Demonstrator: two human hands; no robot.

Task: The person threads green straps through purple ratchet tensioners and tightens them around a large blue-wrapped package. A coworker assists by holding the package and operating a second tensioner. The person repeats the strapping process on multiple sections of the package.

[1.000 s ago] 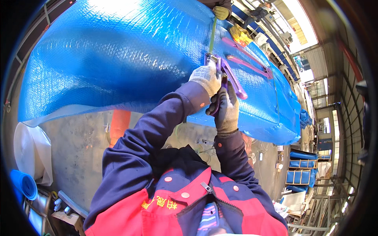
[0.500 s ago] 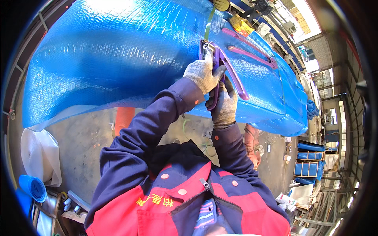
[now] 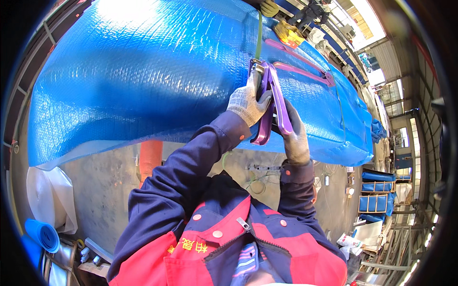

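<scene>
At the centre of the frame, a little to the right, both gloved hands are closed on the purple strapping tool point(image 3: 271, 106). My left hand point(image 3: 247, 102) wraps one handle from the left side, fingers curled tight around it. My right hand point(image 3: 295, 136) is shut on the other handle, lower and to the right. The long axis of the tool runs from its metal head at the top down toward my chest, and the two handles stand a little apart at the lower end. That head sits on the green strap point(image 3: 258, 35), which goes from the tool straight up to the top edge of the frame. The left hand is nearer to the head and the strap.

Under the tool is the large bundle wrapped in blue bubble film point(image 3: 143, 76); it fills the upper half of the frame. A second purple tool point(image 3: 300, 64) lies on it in the upper right. Below the bundle I see concrete floor point(image 3: 105, 186), and stacked blue packages point(image 3: 374, 202) stand at the right.
</scene>
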